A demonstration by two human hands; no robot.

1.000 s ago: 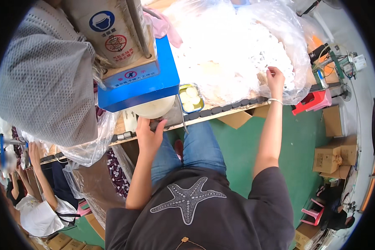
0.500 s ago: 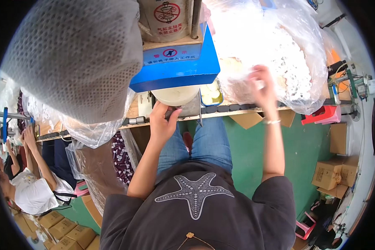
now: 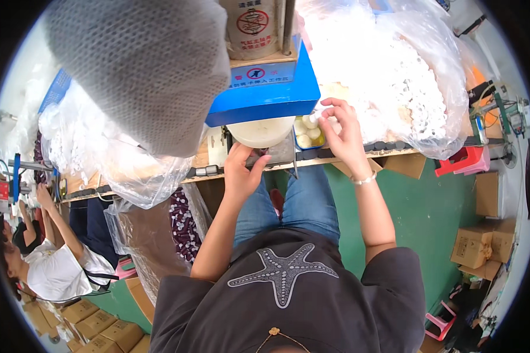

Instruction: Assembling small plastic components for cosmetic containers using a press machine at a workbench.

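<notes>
Under the blue machine (image 3: 265, 105), a dark piece (image 3: 261, 152) lies at the left grip (image 3: 241, 173), whose hold is unclear, while the right grip (image 3: 346, 136) pinches a white piece (image 3: 316, 117) at its fingertips.

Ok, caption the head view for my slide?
Left hand at the blue machine, right hand by an open tin of pale discs.

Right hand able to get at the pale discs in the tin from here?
Likely yes: the right hand is just beside the tin, and no lid shows over the pale discs.
</notes>
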